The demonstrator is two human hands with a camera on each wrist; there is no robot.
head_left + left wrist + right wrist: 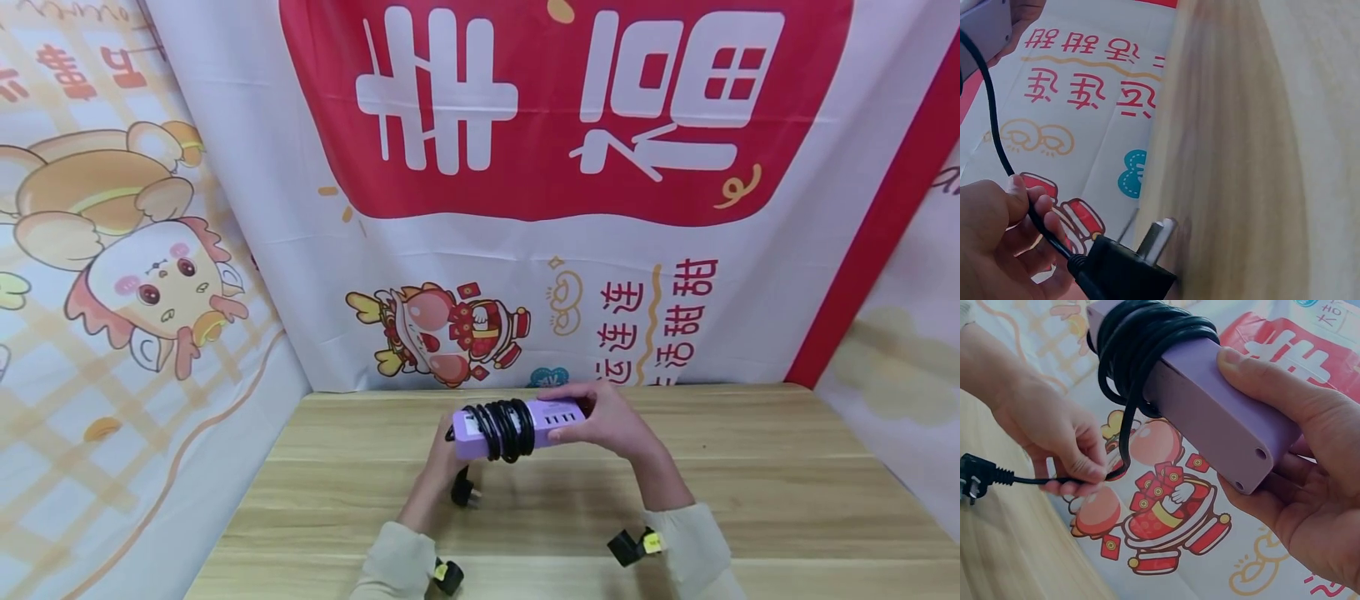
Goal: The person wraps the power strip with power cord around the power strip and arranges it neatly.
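A purple power strip (551, 421) is held above the table, with its black cord (510, 429) wound several times around one end. My right hand (607, 421) grips the other end; in the right wrist view its thumb lies on one side and the fingers curl round beneath. Lower down, my left hand (1054, 431) pinches the free length of cord between thumb and fingers, close to the black plug (1125, 272). The plug hangs beyond those fingers with its metal prongs (1157, 240) bare. In the head view the strip partly hides the left hand.
Under both hands lies a wood-grain table (337, 492). A white and red printed cloth (300, 250) with cartoon figures hangs behind its far edge, and another printed cloth (112, 350) stands on the left. Small black wrist cameras (630, 547) sit by the sleeves.
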